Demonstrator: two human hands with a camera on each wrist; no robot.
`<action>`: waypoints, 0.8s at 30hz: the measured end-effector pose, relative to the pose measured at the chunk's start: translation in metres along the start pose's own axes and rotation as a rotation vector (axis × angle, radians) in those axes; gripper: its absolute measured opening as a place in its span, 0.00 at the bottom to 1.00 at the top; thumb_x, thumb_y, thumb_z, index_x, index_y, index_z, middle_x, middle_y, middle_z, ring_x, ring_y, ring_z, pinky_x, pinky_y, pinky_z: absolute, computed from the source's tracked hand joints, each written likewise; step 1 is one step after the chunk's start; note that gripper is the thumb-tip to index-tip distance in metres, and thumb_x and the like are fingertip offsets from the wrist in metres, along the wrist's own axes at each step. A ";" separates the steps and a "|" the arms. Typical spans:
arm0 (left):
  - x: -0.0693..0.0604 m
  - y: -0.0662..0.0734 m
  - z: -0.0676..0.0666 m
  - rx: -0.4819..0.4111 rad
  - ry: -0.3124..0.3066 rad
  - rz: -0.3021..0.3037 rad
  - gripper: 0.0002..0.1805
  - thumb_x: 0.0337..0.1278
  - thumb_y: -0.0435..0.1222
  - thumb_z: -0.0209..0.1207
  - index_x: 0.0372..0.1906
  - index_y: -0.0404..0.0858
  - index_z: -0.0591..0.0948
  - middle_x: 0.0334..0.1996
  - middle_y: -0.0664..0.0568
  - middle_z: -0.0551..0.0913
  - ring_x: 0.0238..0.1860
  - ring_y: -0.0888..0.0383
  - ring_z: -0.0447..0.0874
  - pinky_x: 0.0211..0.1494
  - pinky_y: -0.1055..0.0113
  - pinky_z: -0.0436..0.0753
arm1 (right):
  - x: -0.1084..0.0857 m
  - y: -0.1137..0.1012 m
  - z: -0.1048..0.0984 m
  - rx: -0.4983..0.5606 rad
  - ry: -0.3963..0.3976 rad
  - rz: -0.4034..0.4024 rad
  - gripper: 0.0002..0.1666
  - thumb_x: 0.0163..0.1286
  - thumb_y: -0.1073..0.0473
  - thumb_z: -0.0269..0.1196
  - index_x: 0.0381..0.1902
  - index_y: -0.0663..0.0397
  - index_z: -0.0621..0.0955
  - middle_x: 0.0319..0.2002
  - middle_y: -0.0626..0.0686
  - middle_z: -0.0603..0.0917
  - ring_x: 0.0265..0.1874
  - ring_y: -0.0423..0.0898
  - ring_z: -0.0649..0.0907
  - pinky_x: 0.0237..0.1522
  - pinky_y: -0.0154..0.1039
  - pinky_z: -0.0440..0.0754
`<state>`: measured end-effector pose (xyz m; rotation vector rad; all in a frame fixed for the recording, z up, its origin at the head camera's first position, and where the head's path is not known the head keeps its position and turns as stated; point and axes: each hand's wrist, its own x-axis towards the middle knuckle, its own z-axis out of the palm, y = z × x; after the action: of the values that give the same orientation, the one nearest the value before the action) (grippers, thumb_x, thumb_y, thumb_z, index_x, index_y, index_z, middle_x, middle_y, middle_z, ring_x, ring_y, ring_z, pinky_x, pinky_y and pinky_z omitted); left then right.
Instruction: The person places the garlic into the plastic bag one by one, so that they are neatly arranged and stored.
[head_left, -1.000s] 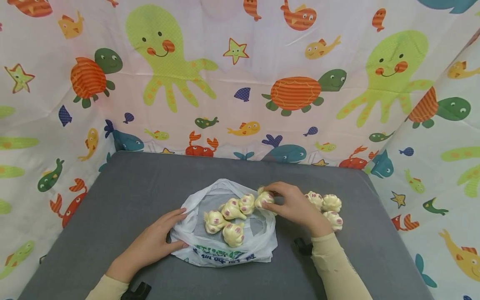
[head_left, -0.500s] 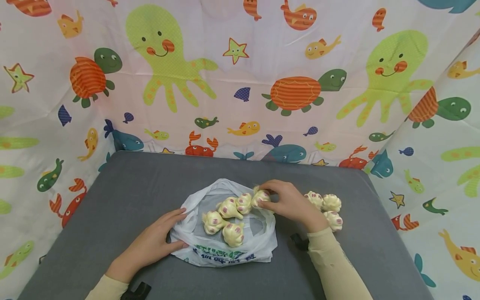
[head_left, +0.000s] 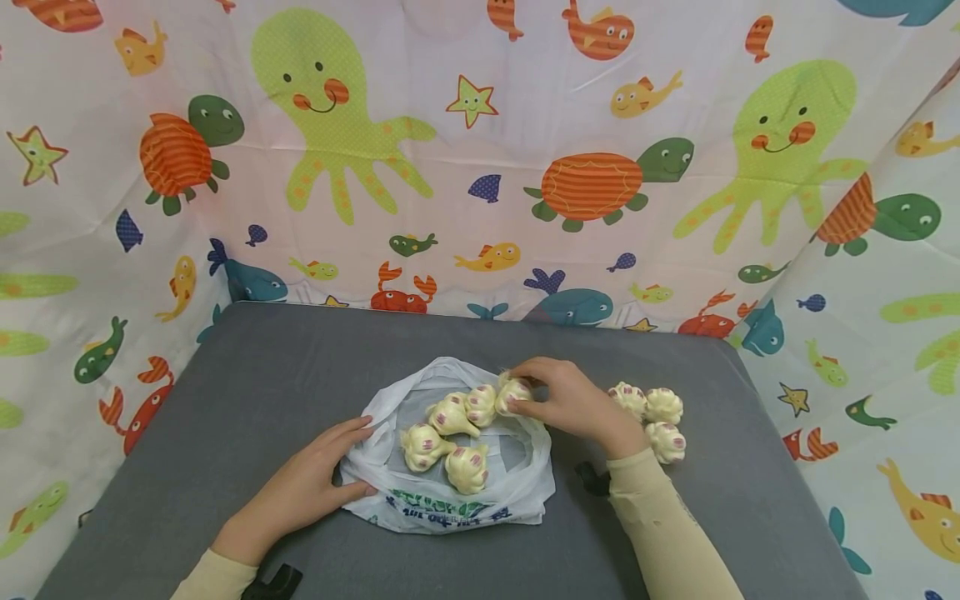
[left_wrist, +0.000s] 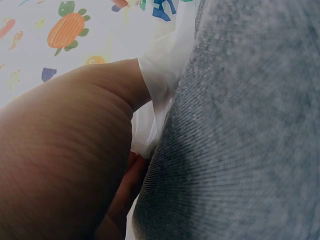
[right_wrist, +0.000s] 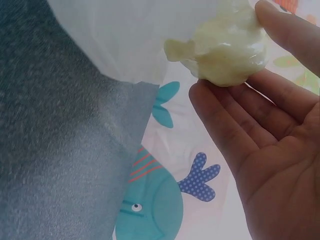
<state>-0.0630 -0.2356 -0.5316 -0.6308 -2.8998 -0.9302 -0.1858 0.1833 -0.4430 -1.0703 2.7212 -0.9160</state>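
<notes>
A white plastic bag [head_left: 517, 496] with green and blue print lies with its mouth spread. My left hand [head_left: 300, 483] holds its left side, thumb and fingers apart; in the left wrist view plastic hides part of the thumb [left_wrist: 117, 82]. Several pale garlic bulbs [head_left: 467, 469] with purple marks sit inside the bag's mouth. At the bag's back right rim, my right hand [head_left: 577, 404] pinches a garlic bulb [head_left: 512, 393] between thumb and fingers, right beside the row of bulbs. The right wrist view shows this bulb [right_wrist: 227, 50] at the fingertips.
Three more garlic bulbs [head_left: 663, 406] stand together on the grey table [head_left: 315, 358], right of the bag and beside my right forearm. Behind and along both sides hangs a white curtain [head_left: 442, 192] printed with sea animals.
My right hand has moved slightly left and away from me with its garlic bulb. The back row of bulbs in the bag has shifted left. My left hand stays in place.
</notes>
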 end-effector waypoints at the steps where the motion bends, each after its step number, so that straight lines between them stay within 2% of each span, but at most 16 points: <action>1: 0.000 0.000 0.000 0.001 -0.001 -0.001 0.45 0.56 0.49 0.83 0.77 0.41 0.78 0.80 0.51 0.71 0.78 0.45 0.72 0.73 0.40 0.78 | 0.001 0.000 0.001 0.002 -0.002 0.000 0.25 0.73 0.50 0.77 0.62 0.56 0.88 0.55 0.49 0.89 0.52 0.44 0.87 0.58 0.50 0.87; 9: 0.000 0.002 -0.002 -0.002 -0.008 -0.015 0.46 0.56 0.49 0.82 0.78 0.41 0.77 0.80 0.50 0.71 0.78 0.44 0.72 0.73 0.40 0.78 | 0.007 -0.006 0.005 0.015 -0.019 -0.023 0.26 0.74 0.51 0.76 0.63 0.59 0.87 0.55 0.52 0.89 0.51 0.46 0.87 0.56 0.55 0.88; 21: 0.000 0.002 -0.001 -0.004 -0.016 -0.022 0.46 0.57 0.49 0.82 0.78 0.41 0.77 0.81 0.50 0.71 0.78 0.45 0.72 0.73 0.40 0.78 | 0.013 -0.005 0.015 0.023 -0.030 -0.033 0.26 0.73 0.51 0.76 0.63 0.58 0.87 0.54 0.50 0.89 0.51 0.44 0.87 0.56 0.50 0.89; 24: 0.000 0.001 -0.001 -0.002 -0.013 -0.015 0.46 0.57 0.48 0.82 0.78 0.40 0.77 0.81 0.50 0.71 0.78 0.45 0.72 0.73 0.40 0.78 | 0.014 -0.005 0.018 0.035 -0.027 -0.029 0.25 0.73 0.52 0.77 0.62 0.58 0.87 0.54 0.51 0.89 0.51 0.45 0.88 0.56 0.52 0.89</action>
<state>-0.0625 -0.2351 -0.5301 -0.6179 -2.9195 -0.9350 -0.1884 0.1623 -0.4529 -1.1106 2.6650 -0.9426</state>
